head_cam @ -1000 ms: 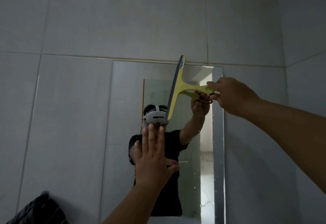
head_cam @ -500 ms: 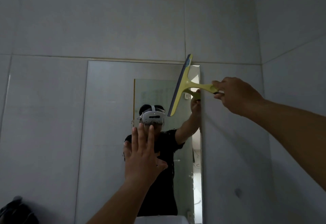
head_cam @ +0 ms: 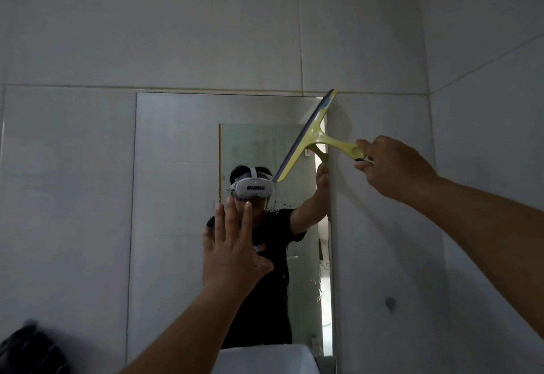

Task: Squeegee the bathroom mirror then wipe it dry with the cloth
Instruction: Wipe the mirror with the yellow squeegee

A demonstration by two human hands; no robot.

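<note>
A tall rectangular mirror [head_cam: 176, 197] is fixed to the grey tiled wall. My right hand [head_cam: 391, 167] grips the handle of a yellow squeegee [head_cam: 312, 135] with a dark rubber blade. The blade lies tilted against the mirror's upper right corner, its top end at the mirror's top edge. My left hand [head_cam: 232, 244] is raised in front of the mirror's middle with fingers straight and spread, holding nothing; I cannot tell if it touches the glass. Water drops and streaks show on the lower right of the glass. No cloth is clearly in view.
A dark bundle [head_cam: 26, 347] sits at the bottom left corner. The top of a white fixture [head_cam: 265, 362] shows below the mirror. A side wall [head_cam: 485, 108] meets the tiled wall at the right. A small dark mark [head_cam: 390, 303] is on the tile right of the mirror.
My right hand has carried the squeegee rightward across the glass to the mirror's upper right corner. My left hand stays raised and spread. The view has shifted slightly.
</note>
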